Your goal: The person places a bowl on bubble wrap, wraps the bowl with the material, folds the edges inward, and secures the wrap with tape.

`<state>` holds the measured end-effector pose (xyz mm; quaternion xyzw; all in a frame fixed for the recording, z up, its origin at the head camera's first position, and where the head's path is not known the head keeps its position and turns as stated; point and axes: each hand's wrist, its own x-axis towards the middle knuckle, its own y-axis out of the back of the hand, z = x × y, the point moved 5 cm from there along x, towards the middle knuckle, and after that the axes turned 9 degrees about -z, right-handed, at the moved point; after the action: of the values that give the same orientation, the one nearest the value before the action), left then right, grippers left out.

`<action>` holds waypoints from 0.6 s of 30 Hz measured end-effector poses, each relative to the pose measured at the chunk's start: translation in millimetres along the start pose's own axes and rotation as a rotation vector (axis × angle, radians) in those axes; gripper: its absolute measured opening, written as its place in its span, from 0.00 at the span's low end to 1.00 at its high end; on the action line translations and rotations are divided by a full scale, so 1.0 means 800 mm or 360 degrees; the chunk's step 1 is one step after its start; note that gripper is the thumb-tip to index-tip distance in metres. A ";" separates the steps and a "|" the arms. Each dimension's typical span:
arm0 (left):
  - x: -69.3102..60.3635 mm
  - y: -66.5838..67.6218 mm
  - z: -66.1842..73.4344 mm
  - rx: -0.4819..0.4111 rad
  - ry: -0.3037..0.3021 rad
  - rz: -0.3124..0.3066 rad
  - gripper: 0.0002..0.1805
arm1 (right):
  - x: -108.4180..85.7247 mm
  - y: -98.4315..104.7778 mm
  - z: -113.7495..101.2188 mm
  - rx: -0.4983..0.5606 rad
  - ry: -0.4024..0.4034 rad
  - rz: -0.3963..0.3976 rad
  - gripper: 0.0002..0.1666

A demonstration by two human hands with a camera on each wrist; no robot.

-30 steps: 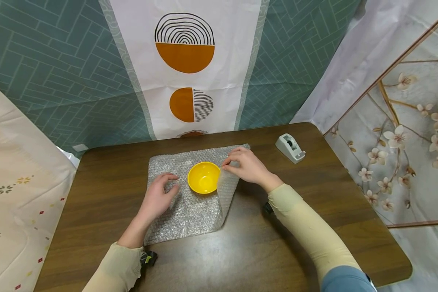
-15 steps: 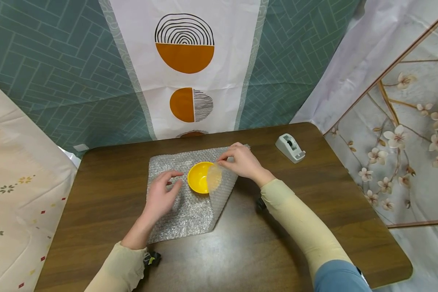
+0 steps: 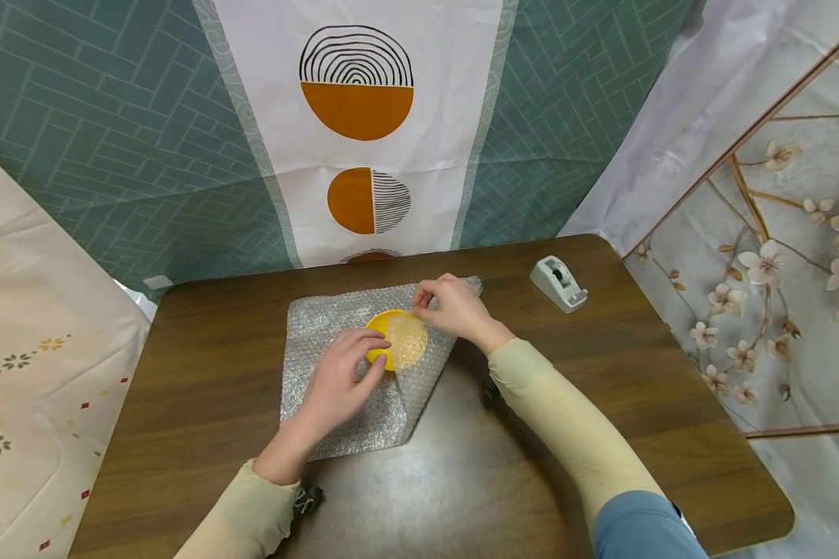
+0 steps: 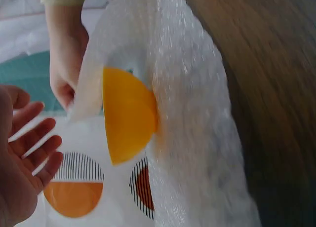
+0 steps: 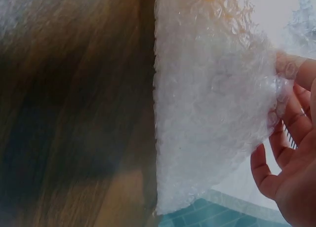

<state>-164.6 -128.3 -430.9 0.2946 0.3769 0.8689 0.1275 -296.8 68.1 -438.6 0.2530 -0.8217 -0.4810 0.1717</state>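
Observation:
A yellow bowl (image 3: 380, 321) sits upright on a sheet of bubble wrap (image 3: 319, 320). My right hand (image 3: 454, 308) pinches an edge of the sheet between thumb and fingers, and the folded flap covers the bowl's right part. In the right wrist view the lifted bubble wrap (image 5: 212, 118) hangs from the fingers of that hand (image 5: 296, 133). Over the bowl's left side is my left hand (image 3: 339, 379), its fingers spread and loosely bent. From the left wrist view, the hand (image 4: 22, 158) holds nothing and stands apart from the bowl (image 4: 126, 118).
A grey tape dispenser (image 3: 558, 284) stands near the back right of the brown wooden table (image 3: 210, 349). Patterned cloths hang behind the table and at both sides. A floral panel (image 3: 762, 310) is on the right.
My right hand has drawn the bubble wrap edge leftward, folding it over part of the bowl. My left hand has moved right, from beside the bowl to over its left side.

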 end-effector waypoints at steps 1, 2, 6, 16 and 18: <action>0.002 -0.004 0.006 0.0029 -0.0066 -0.0037 0.10 | 0.001 -0.001 -0.001 -0.0012 -0.0006 -0.0009 0.07; 0.004 -0.008 0.011 0.0064 -0.0121 -0.0085 0.11 | 0.002 -0.001 -0.002 -0.0030 -0.0011 -0.0015 0.07; 0.010 -0.025 0.024 0.0201 -0.0216 -0.0326 0.17 | 0.006 -0.004 -0.005 -0.0094 -0.0017 -0.0040 0.06; 0.015 -0.048 0.013 0.0382 -0.0002 -0.0646 0.29 | 0.011 -0.011 -0.010 -0.0122 0.0005 -0.0113 0.05; 0.014 -0.052 0.009 0.0405 0.0040 -0.0694 0.30 | 0.011 -0.012 -0.011 -0.0112 0.0019 -0.0127 0.06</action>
<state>-169.2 -90.8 -452.5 0.2093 0.5395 0.7699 0.2691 -297.3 52.7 -442.8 0.2821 -0.7925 -0.5146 0.1662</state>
